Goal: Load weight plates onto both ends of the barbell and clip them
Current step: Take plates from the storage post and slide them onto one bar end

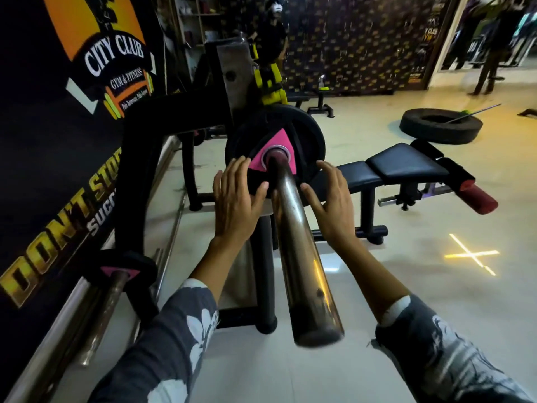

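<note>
The steel barbell sleeve (302,257) points straight toward me from the rack. A black weight plate with a pink triangle (279,146) sits on the sleeve near its inner end. My left hand (236,205) lies flat against the plate's lower left face, fingers spread. My right hand (331,202) is on the other side of the sleeve, fingers spread, fingertips at the plate's lower right edge. Neither hand grasps anything. No clip is visible on the sleeve.
A second black plate with a pink triangle (122,271) sits on a bar at lower left in the wall mirror. A black bench (406,167) stands to the right, a tyre (441,126) lies beyond it. The black rack frame (139,175) is at left.
</note>
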The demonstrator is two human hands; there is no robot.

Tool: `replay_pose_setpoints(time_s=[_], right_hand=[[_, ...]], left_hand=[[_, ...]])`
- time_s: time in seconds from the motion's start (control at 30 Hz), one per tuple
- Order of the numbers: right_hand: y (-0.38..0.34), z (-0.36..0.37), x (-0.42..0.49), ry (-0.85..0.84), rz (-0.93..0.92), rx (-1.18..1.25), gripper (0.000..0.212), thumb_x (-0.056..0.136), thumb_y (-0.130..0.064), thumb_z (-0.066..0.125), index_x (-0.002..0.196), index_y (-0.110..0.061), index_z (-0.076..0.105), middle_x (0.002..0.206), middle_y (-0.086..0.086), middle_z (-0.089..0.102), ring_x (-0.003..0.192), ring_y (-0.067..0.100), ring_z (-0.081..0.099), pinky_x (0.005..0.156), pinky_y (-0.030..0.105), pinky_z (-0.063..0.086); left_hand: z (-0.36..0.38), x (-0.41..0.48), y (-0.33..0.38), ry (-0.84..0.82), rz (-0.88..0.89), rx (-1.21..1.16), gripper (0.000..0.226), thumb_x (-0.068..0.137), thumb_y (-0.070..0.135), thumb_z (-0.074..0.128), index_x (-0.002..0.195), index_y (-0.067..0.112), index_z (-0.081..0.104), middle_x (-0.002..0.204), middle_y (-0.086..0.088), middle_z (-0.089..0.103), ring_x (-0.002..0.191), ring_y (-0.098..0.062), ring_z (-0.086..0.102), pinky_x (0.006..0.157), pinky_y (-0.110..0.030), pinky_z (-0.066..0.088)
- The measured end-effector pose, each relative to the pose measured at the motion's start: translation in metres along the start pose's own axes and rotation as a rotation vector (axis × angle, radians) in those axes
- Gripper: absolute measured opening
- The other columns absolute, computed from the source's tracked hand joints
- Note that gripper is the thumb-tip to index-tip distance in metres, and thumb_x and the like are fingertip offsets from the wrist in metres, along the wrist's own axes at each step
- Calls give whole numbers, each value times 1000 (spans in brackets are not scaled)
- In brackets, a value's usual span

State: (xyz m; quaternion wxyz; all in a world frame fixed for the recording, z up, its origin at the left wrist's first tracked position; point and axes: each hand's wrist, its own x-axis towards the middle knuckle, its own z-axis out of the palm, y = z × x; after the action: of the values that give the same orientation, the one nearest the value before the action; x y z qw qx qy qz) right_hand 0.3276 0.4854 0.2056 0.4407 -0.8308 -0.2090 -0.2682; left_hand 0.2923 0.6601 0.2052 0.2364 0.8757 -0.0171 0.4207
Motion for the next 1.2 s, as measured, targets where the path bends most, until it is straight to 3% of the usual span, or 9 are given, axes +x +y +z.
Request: replay_pose_setpoints(time_s=[0.13,0.27,0.5,0.63,0.8,0.93,1.03,1.2], right_hand=[[-31,-40,-68,-15,-30,-17,53,88,-45,51,131,-13,44,134,8,49,126,18,43,107,35,36],[-62,-83,-142,-40,-43,-15,58,87,-51,42,129,-11,46,134,10,51,130,23,42,109,39,36],[-119,-128,-245,-81,-155,10,47,90,-43,45,122,-9,52,125,10,54,120,13,44,100,19,33],[-147,-110,-280,-182,-160,49,43,91,-41,43,118,-10,53,118,10,58,110,18,53,94,29,45],[-173,-59,-304,-376,-92,22,39,92,-41,45,114,-10,56,112,10,61,102,24,57,81,27,41],[-180,3,-309,-562,-71,-49,28,93,-30,50,109,-9,60,111,11,62,102,31,56,81,36,44],[-188,69,-307,-683,-92,-91,24,91,-29,52,100,-10,63,104,10,64,96,31,58,75,36,44],[-202,192,-291,-781,-34,-54,22,90,-27,54,106,-14,63,104,8,64,95,30,60,71,34,43]], left_hand=[[-40,-63,43,-15,8,-30,50,94,38,39,133,6,43,138,-15,48,130,-27,41,109,-48,32],[-81,-129,84,28,42,-43,44,97,36,37,130,7,44,132,-15,52,125,-24,45,106,-36,34],[-156,-223,130,33,0,-111,51,95,42,36,129,5,45,131,-17,52,121,-21,47,101,-12,29],[-193,-255,123,19,21,-35,48,95,42,36,124,6,48,122,-17,59,115,-19,49,99,-14,28],[-227,-287,73,-103,-40,90,48,96,45,36,108,5,60,104,-12,67,97,-25,62,82,-26,45],[-246,-308,6,-192,-132,194,37,92,38,43,101,9,63,94,-8,69,86,-24,65,71,-29,48],[-257,-318,-57,-275,-222,239,34,91,39,44,97,11,63,89,-6,69,81,-25,65,65,-30,51],[-266,-314,-180,-352,-344,293,34,90,41,42,94,14,63,89,-6,69,75,-23,65,62,-30,52]])
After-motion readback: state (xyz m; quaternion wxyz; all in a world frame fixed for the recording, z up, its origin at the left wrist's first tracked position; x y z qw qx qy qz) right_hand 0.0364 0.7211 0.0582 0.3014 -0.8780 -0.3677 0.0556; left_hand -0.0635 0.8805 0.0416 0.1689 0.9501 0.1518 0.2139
